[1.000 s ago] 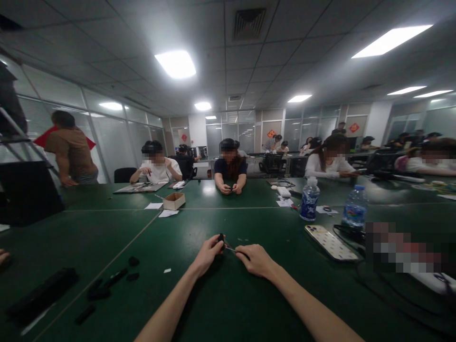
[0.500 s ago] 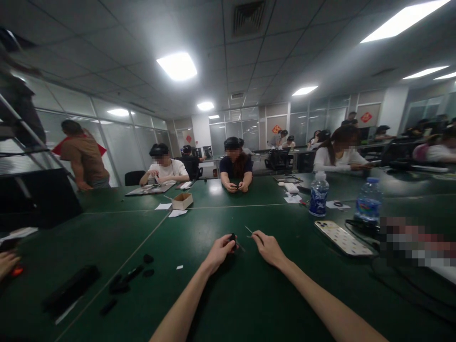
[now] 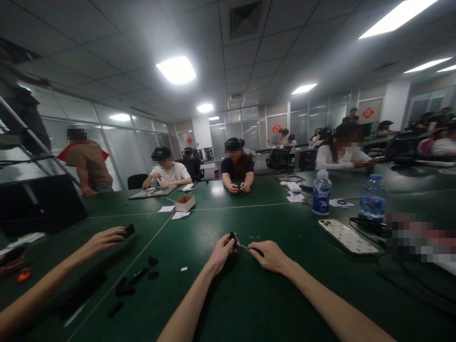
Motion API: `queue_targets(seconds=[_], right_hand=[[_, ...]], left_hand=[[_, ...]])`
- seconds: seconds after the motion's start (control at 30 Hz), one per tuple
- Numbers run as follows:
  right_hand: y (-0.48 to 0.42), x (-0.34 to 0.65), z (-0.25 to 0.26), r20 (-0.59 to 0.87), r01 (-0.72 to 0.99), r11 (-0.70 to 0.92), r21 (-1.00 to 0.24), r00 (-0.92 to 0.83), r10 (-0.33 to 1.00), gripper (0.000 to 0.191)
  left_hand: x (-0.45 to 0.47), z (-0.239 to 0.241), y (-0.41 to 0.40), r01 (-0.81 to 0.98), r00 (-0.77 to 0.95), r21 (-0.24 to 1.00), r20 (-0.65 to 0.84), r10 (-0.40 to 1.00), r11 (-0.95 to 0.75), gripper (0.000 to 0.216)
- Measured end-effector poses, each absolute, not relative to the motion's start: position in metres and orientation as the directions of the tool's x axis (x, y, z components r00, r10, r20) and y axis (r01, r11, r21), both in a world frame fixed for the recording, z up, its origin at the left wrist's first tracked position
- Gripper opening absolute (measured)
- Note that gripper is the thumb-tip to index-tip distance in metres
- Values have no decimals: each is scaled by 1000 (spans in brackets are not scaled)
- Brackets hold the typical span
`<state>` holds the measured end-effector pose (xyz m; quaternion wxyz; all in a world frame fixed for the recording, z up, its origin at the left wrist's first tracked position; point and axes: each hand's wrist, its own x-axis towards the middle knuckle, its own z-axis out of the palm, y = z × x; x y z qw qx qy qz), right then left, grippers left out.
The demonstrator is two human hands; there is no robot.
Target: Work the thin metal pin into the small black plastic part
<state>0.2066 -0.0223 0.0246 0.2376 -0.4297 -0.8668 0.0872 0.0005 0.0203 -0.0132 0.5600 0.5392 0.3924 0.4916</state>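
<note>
Near the middle of the green table, my left hand (image 3: 221, 251) is closed around a small black part (image 3: 232, 240), its fine shape hard to make out. My right hand (image 3: 270, 255) grips the dark handle of a thin tool that looks like a screwdriver (image 3: 243, 246). Its slim metal shaft points left and its tip meets or nearly meets the black part; the exact contact is too small to tell. Just beyond my right hand lie faint small pieces (image 3: 253, 236). A white scrap (image 3: 184, 269) rests left of my left forearm.
Loose black parts (image 3: 133, 278) lie to the left. A neighbour's hand (image 3: 110, 237) reaches in there, holding a small black block (image 3: 128, 231). On the right are a phone (image 3: 347, 236), two bottles (image 3: 321, 194) and cables. A small box (image 3: 185, 203) stands ahead, with people seated beyond.
My right hand has turned, and the screwdriver's shaft now runs between it and the black part. The thin strip at its fingertips is gone from there. A neighbour's arm has come in from the left.
</note>
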Motion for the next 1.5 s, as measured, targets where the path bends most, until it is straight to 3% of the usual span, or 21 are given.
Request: queue_targets(seconds=[0.43,0.63,0.9,1.5], right_hand=[[-18,205,14,366,732,597,-329,-483,795,29],[-11,209,14,403,770,499,-398,-342,849,43],[-19,206,17,364,710,619,-335,-508,780,32],[-22,206,22,345,725,636,-264,-545,764,31]], left_hand=[[-1,-6,15,-40,249,987,163,955,-158,52],[1,-6,14,-42,261,990,138,956,-132,52],[-1,-12,19,-125,186,987,120,975,-98,53],[1,-1,10,-34,214,989,148,965,-144,54]])
